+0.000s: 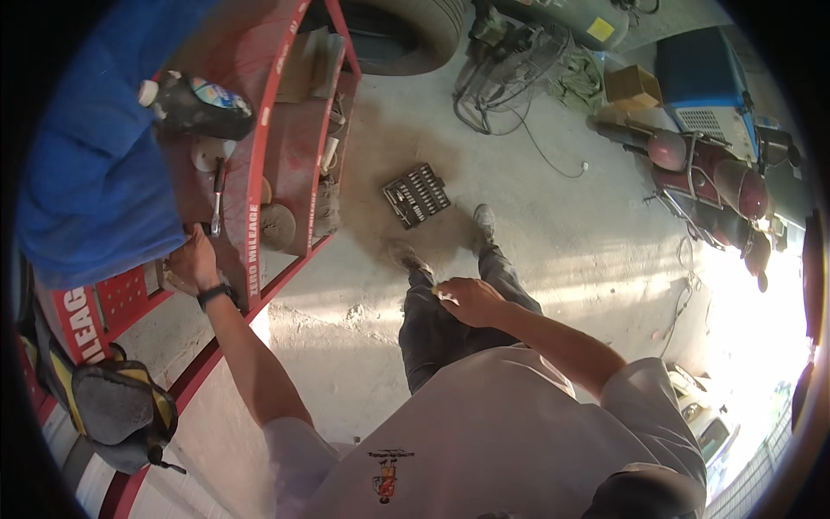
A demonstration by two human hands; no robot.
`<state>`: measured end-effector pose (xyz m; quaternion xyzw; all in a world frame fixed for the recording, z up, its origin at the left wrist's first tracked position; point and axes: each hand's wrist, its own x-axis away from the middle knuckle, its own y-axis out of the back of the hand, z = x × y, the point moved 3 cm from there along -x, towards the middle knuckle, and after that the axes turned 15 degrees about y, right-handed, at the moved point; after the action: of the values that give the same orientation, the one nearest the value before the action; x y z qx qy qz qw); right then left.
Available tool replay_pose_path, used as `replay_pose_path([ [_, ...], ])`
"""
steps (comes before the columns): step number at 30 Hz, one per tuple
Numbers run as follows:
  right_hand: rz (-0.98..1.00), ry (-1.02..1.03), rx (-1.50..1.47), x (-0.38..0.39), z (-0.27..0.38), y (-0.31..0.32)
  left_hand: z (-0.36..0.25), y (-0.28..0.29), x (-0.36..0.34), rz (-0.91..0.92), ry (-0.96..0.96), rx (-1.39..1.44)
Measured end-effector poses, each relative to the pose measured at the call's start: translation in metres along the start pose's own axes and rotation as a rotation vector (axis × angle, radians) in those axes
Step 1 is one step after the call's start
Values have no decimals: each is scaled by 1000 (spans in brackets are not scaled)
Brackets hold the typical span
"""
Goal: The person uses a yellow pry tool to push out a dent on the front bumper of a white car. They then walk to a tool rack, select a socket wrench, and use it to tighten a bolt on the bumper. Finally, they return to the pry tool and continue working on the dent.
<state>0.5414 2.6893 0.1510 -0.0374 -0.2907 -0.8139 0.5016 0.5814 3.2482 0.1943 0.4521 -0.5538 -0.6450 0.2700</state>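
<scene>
My left hand [194, 261] reaches onto the red metal shelf rack [256, 208], its fingers bent beside the hem of a blue cloth [104, 173] and near a small dark piece. What those fingers hold is partly hidden. Just beyond them a ratchet wrench [217, 197] lies on the shelf, close to a black bottle [203, 105] with a white cap. In front of my thighs, my right hand [474, 303] is closed around something small and pale, too unclear to name. On the floor ahead of my shoes lies an opened black socket set case [417, 195] with several sockets in it.
A tyre [406, 35] lies beyond the rack. Farther right stand a fan [519, 69] with a trailing cord, a cardboard box [633, 87], a blue machine [702, 78] and a red motorcycle [705, 177]. A black and yellow bag [117, 402] is at the lower left.
</scene>
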Motion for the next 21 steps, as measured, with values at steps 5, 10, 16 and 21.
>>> replay_pose_path([
  [5,-340,409,157,-27,59,35,-30,75,134,321,232,1003],
  [10,-232,561,85,-45,71,45,-88,99,308,1046,380,901],
  [16,-214,-238,-609,-21,-74,-10,-129,-4,425,1463,349,569],
  [21,-359,-794,-801,-9,-240,-75,-129,-186,515,1714,77,435],
])
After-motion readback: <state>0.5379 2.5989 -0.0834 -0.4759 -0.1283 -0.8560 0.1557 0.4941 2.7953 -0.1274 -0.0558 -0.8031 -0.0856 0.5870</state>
